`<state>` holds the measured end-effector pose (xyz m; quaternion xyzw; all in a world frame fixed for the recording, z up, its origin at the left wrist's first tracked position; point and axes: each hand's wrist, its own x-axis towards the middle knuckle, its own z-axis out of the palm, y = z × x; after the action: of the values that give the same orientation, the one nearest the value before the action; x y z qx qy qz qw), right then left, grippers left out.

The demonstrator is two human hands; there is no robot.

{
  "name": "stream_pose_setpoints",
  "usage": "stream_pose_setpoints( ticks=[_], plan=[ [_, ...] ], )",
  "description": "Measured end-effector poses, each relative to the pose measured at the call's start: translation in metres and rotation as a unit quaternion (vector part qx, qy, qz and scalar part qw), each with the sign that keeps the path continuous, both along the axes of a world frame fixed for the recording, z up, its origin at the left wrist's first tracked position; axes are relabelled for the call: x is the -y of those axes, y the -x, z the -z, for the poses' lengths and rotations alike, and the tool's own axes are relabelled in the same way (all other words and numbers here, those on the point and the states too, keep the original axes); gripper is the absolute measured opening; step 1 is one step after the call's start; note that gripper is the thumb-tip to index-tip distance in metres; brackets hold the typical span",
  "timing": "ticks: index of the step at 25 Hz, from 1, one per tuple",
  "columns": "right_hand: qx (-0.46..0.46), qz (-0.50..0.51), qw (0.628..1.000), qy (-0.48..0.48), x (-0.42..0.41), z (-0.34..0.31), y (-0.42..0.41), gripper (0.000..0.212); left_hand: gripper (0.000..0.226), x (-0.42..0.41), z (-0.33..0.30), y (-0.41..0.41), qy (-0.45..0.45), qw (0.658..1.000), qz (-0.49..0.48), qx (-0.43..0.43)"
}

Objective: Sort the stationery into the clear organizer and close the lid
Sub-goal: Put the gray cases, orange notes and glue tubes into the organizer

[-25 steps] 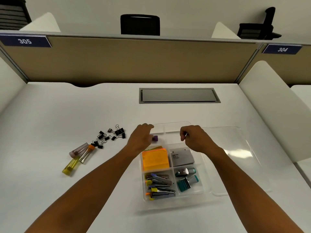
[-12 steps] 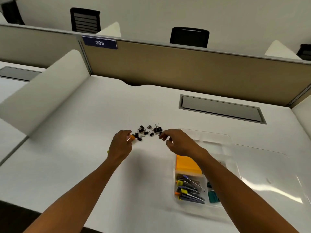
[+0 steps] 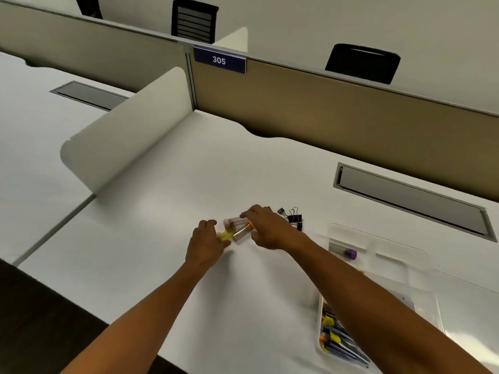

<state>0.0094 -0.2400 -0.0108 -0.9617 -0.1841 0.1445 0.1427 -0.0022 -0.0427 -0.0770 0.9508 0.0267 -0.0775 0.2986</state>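
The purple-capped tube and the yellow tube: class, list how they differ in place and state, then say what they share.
1. The purple-capped tube lies in the organizer; the yellow tube lies on the desk.
2. No hand touches the purple-capped tube; the yellow tube sits at the left hand, beside the right hand.
3. The purple-capped tube looks sharp; the yellow tube is blurred.

Both are small tubes lying down.
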Motion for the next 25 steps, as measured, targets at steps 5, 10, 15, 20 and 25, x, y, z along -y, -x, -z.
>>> stream_pose_setpoints(
  ticks=[5,10,15,20,25],
  plan=[
    [0.069,-0.069,0.988,0.117,-0.024,0.023,-0.025,0.054,0.061,0.002,0.008,-0.003,-0.02,1.0,0.019,-0.006],
    [0.086,-0.11,0.977,0.164,-0.03,0.047,-0.029,0.049,0.032,-0.005,0.016,-0.004,-0.034,0.998,0.048,-0.003],
    [0.104,-0.1,0.976,0.164,-0.029,0.054,-0.022,0.034,0.023,-0.014,0.013,-0.005,-0.075,0.994,0.075,0.004],
    [0.049,0.034,0.997,0.041,-0.02,0.033,-0.001,0.036,0.024,-0.009,0.0,-0.001,-0.043,0.997,0.054,0.028],
    [0.004,0.212,0.948,-0.236,0.027,-0.005,0.025,0.023,0.026,0.031,-0.03,0.007,0.009,0.992,0.096,0.08]
  ],
)
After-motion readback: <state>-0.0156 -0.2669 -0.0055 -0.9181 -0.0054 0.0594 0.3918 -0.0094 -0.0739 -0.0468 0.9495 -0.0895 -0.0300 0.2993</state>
